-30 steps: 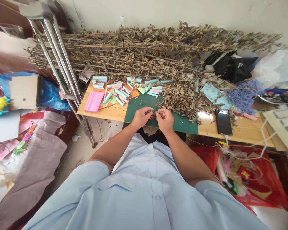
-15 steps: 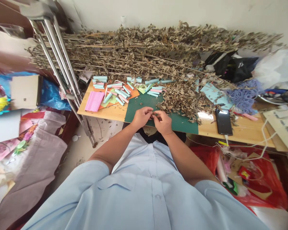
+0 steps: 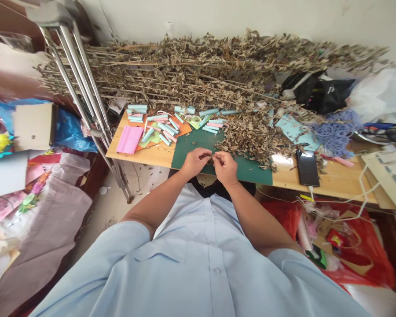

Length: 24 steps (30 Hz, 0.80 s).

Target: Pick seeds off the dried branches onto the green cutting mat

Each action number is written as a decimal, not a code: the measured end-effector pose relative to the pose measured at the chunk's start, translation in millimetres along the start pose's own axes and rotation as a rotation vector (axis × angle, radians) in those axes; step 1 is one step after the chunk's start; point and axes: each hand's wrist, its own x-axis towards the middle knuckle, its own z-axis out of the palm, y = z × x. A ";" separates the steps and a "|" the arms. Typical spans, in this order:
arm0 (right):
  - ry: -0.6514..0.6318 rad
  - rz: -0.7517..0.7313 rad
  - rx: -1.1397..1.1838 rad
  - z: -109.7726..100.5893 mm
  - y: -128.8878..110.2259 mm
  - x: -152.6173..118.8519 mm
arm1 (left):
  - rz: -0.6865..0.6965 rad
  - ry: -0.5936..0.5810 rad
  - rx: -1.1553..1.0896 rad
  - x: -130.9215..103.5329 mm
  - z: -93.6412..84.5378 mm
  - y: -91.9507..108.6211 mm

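Observation:
Over the front edge of a dark green mat (image 3: pixel 251 174), my left hand (image 3: pixel 196 162) and my right hand (image 3: pixel 225 168) meet, fingertips pinched together. Between them is a small brown bit that looks like dried leaf (image 3: pixel 211 160); the fingers mostly cover it. A heap of loose dried leaves (image 3: pixel 251 136) lies on the mat just beyond my right hand. Short rolled tubes of blue and pink paper (image 3: pixel 166 128) lie behind and to the left of the hands, some on orange and green sheets. A pink folded paper (image 3: pixel 130 140) rests at the table's left end.
Long dried leafy stalks (image 3: pixel 185 83) fill the back along the wall. A metal crutch (image 3: pixel 82 79) leans at the left. To the right are a phone (image 3: pixel 308 168) with a cable, purple yarn (image 3: pixel 336 130) and a white power strip (image 3: pixel 389 174). A red bag (image 3: pixel 376 246) sits below.
My fingertips have shifted slightly, with the right hand a touch farther right and the small gap between the hands a little wider. The things on the table stay where they were.

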 end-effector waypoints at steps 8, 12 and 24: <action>-0.016 0.003 -0.006 -0.4 -3.7 -0.5 | -0.063 0.001 -0.041 -1.5 3.5 1.1; -0.008 0.030 0.026 -0.3 -2.3 0.4 | -0.096 0.016 -0.049 -1.4 3.9 2.1; 0.031 0.006 0.033 2.6 -0.7 3.5 | -0.268 0.021 -0.221 2.9 6.0 9.1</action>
